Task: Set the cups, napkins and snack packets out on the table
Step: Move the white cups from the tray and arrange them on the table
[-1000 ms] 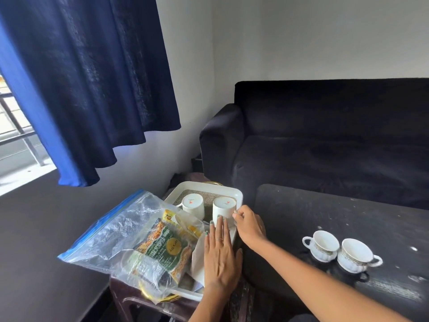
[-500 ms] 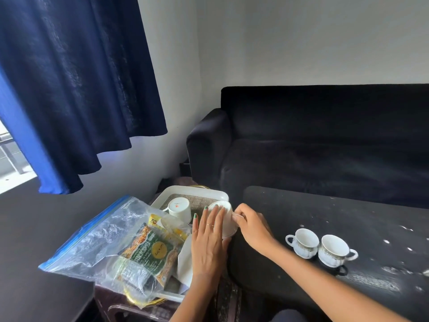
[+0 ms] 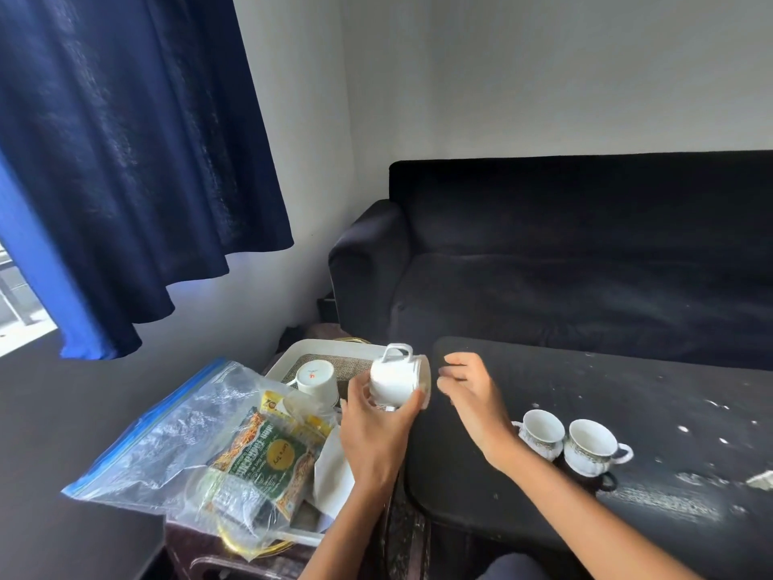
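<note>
My left hand (image 3: 372, 429) grips a white cup (image 3: 397, 380) tipped on its side above the tray's right edge, handle up and mouth facing right. My right hand (image 3: 472, 395) hovers just right of the cup, fingers loosely curled, holding nothing. Another white cup (image 3: 316, 380) stands upside down on the white tray (image 3: 288, 357). Two patterned cups (image 3: 539, 437) (image 3: 592, 452) stand upright on the black table (image 3: 627, 395). A clear zip bag (image 3: 175, 437) holds snack packets (image 3: 267, 454). White napkins (image 3: 332, 475) lie under my left wrist.
A black sofa (image 3: 585, 265) runs behind the table. A dark blue curtain (image 3: 125, 161) hangs at the left over a window. The tray sits on a small brown stand (image 3: 234, 554) left of the table. White specks dot the tabletop's right side.
My left hand lifted the right-hand cup off the tray and tipped it sideways. My right hand let go of it and drew slightly right. The camera view shifted left.
</note>
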